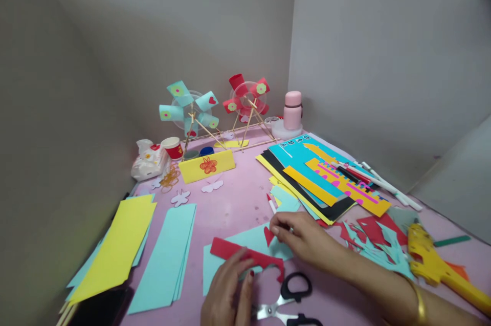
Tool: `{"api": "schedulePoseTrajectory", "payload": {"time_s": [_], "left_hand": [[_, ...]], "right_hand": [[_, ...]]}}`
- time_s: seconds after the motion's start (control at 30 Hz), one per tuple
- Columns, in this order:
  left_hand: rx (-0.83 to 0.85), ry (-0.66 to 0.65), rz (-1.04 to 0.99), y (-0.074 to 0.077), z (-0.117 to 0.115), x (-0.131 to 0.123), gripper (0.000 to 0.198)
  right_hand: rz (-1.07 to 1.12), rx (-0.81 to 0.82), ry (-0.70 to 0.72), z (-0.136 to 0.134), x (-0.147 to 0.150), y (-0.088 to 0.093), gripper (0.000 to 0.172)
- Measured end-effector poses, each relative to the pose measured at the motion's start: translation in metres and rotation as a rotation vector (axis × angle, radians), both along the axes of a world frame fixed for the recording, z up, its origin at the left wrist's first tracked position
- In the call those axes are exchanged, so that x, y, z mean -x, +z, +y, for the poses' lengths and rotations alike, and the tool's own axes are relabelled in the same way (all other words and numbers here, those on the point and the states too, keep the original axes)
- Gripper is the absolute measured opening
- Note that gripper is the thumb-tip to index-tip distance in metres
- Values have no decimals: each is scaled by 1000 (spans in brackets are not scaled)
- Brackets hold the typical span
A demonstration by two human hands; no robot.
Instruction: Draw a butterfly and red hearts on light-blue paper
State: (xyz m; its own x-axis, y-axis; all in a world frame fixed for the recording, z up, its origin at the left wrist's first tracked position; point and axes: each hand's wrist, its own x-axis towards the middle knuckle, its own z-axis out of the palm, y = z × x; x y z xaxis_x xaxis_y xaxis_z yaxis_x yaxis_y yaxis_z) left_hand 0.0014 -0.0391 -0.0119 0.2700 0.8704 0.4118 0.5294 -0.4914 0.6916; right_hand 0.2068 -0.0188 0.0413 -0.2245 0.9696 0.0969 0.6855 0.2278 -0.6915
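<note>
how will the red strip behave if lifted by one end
The red strip looks thin and long, so it will probably droop. It seems light, so a nudge may slide it. Its cut edge by the left hand may tear.

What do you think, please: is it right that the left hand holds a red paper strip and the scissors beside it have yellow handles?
Not quite: the head view shows the scissors have black handles, not yellow. The rest holds: the left hand holds the red paper strip, with the scissors beside it.

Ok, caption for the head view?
Left hand presses a red paper strip, right hand pinches a small red piece; scissors lie beside.
</note>
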Motion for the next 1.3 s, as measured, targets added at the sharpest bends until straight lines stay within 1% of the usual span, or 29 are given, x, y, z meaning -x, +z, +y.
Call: {"api": "schedulePoseTrajectory", "payload": {"time_s": [0.03, 0.07, 0.1, 0.13, 0.2, 0.3, 0.37, 0.47, 0.53, 0.6, 0.67, 0.8, 0.93, 1.0, 1.1, 1.23, 1.3], "left_hand": [[-164, -42, 156, -5, 4, 4, 30], [-263, -50, 298, -11, 9, 7, 37], [-328, -54, 421, -16, 12, 9, 39], [-376, -72, 539, -20, 15, 11, 40], [-443, -101, 709, -27, 18, 13, 39], [-532, -127, 830, -33, 19, 14, 36], [-555, -126, 857, -34, 19, 14, 36], [-525, -124, 847, -35, 19, 15, 37], [-512, -122, 842, -35, 19, 14, 38], [-540, -122, 858, -35, 19, 14, 38], [-569, -118, 885, -35, 19, 13, 37], [-588, -103, 902, -34, 18, 12, 37], [-604, -99, 901, -33, 18, 12, 37], [-592, -96, 888, -34, 18, 12, 37], [-579, -88, 857, -33, 17, 9, 39], [-528, -55, 807, -28, 16, 3, 47], [-506, -40, 802, -25, 15, 0, 45]], "right_hand": [[-44, -11, 17, 8, -1, 2, 21], [-92, -18, 40, 16, -1, 3, 19], [-125, -14, 65, 22, 0, 3, 18], [-159, -11, 88, 27, 2, 2, 17], [-225, -3, 119, 33, 7, -2, 15], [-295, 3, 109, 35, 13, -8, 11], [-319, 4, 92, 35, 14, -12, 9], [-328, -6, 71, 34, 11, -15, 5], [-320, -33, 49, 34, 6, -15, 9], [-316, -69, 29, 32, 1, -14, 16], [-327, -98, 25, 28, -3, -13, 18], [-392, -142, 85, 13, 0, -17, 20], [-589, -258, 174, 1, 9, -30, 20], [-650, -288, 188, -2, 11, -36, 23], [-669, -264, 192, -4, 13, -37, 29], [-653, -197, 185, -6, 15, -30, 24], [-633, -168, 177, -6, 15, -27, 24]]}}
